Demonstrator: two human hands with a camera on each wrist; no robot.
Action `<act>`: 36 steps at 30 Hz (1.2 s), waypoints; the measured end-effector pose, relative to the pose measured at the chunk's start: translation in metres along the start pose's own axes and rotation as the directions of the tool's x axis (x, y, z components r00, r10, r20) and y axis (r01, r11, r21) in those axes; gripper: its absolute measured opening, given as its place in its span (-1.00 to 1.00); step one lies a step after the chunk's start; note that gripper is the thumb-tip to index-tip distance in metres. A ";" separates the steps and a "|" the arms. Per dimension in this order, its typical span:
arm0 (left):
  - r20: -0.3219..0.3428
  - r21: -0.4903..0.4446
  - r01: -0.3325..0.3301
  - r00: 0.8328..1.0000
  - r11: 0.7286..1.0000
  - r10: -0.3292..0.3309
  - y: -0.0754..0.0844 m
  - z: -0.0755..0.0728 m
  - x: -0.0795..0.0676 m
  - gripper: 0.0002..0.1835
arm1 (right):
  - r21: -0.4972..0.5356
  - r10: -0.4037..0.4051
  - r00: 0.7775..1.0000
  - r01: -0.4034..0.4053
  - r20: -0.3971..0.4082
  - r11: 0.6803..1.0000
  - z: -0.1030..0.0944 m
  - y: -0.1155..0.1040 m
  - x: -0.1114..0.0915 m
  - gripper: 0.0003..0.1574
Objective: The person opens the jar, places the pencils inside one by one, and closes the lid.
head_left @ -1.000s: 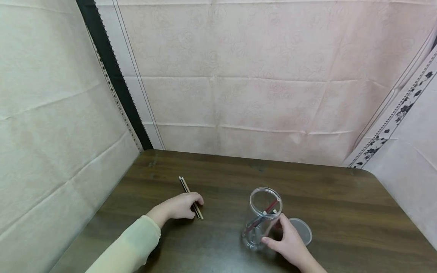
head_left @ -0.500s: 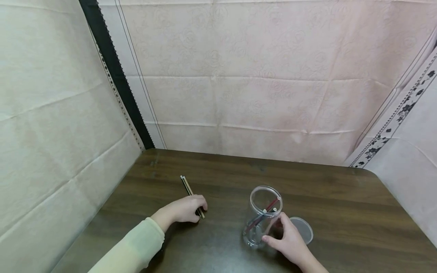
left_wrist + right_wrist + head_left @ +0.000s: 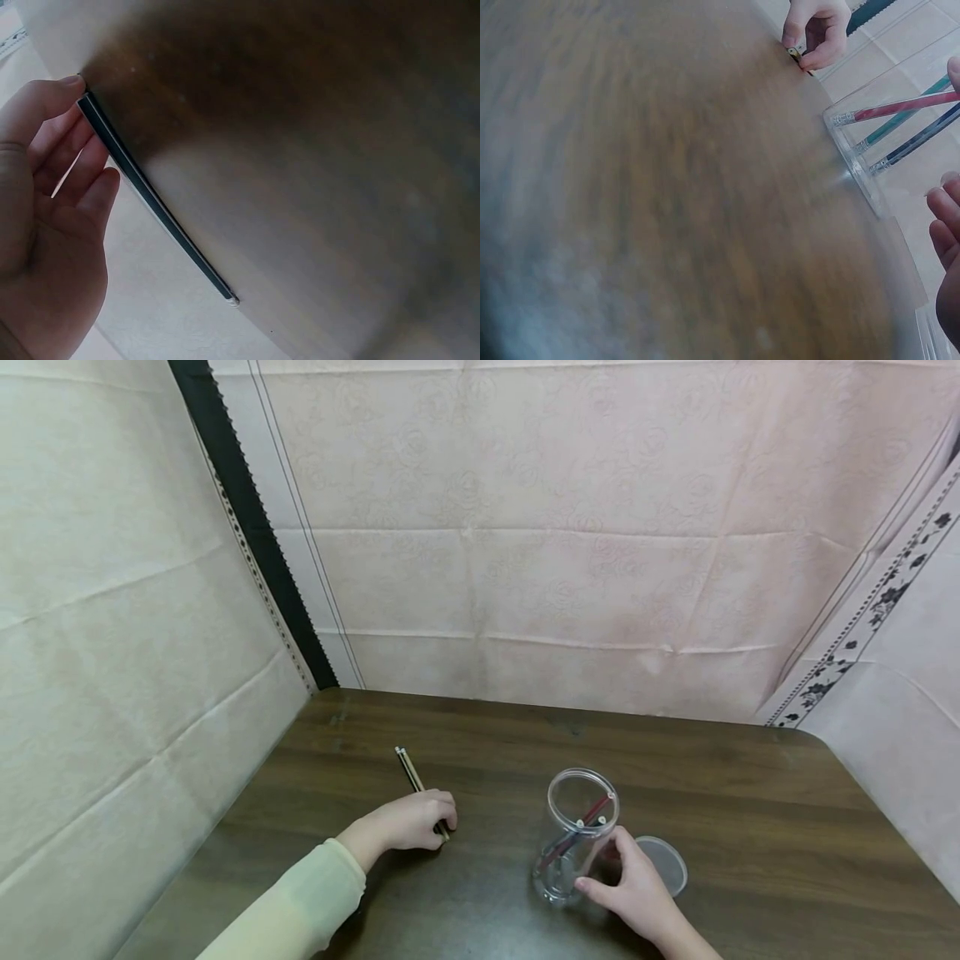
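Observation:
On the left half of the table, my left hand (image 3: 408, 821) pinches two slim pencils (image 3: 407, 768), one dark and one gold, near their front ends. In the left wrist view the dark pencil (image 3: 161, 206) slants down from between thumb and fingers, and its far end has a metal band. My right hand (image 3: 637, 893) holds the side of a clear, lidless jar (image 3: 558, 852), thumb in front and fingers behind. Inside the jar lean a red pencil (image 3: 904, 106), a green pencil (image 3: 900, 124) and a dark blue pencil (image 3: 915, 139), their metal-banded ends at the bottom.
A round translucent lid (image 3: 663, 864) lies on the table just right of the jar, partly behind my right hand. The dark wooden table (image 3: 480, 743) is bounded by pale cloth (image 3: 525, 568) at the back and both sides.
My left hand has slid a little to the right and its fingers have closed around the front ends of the two pencils. The right hand and jar have stayed in place.

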State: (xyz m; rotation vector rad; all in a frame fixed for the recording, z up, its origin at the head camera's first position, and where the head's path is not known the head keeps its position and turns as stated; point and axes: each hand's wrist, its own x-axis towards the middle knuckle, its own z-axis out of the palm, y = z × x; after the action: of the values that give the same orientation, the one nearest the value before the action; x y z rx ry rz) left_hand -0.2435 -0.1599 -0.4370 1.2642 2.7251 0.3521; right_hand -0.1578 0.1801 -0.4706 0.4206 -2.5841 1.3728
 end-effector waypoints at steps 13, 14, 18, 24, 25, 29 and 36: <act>-0.025 -0.054 0.071 0.997 0.996 -0.072 -0.017 -0.001 -0.007 -0.69 | -0.029 -0.063 0.997 0.062 -0.036 0.998 0.002 0.003 0.000 -0.44; -0.030 -0.067 0.088 0.995 0.994 -0.090 -0.020 -0.002 -0.009 -0.63 | -0.027 -0.066 0.997 0.065 -0.035 0.998 0.002 0.003 0.000 -0.45; -0.039 -0.136 0.163 0.985 0.977 -0.169 -0.032 -0.005 -0.015 -0.44 | -0.021 -0.082 0.996 0.081 -0.036 0.996 0.002 0.003 -0.001 -0.45; -0.058 -0.156 0.217 0.972 0.964 -0.228 -0.041 -0.007 -0.016 -0.46 | -0.023 -0.108 0.993 0.107 -0.040 0.994 0.001 0.004 -0.002 -0.43; -0.059 -0.151 0.218 0.972 0.964 -0.229 -0.041 -0.007 -0.016 -0.48 | -0.024 -0.109 0.993 0.108 -0.041 0.994 0.001 0.004 -0.002 -0.43; -0.061 -0.116 0.206 0.975 0.972 -0.214 -0.041 -0.006 -0.015 -0.53 | -0.029 -0.120 0.992 0.119 -0.046 0.993 0.002 0.006 -0.001 -0.46; -0.049 -0.044 0.173 0.983 0.984 -0.175 -0.043 -0.006 -0.013 -0.57 | -0.037 -0.127 0.991 0.125 -0.049 0.991 0.001 0.006 0.000 -0.47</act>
State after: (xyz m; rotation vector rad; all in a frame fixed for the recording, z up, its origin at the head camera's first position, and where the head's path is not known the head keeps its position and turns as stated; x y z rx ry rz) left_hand -0.2687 -0.1976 -0.4420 1.0112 2.8308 0.4243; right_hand -0.1595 0.1819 -0.4758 0.5266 -2.4897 1.2791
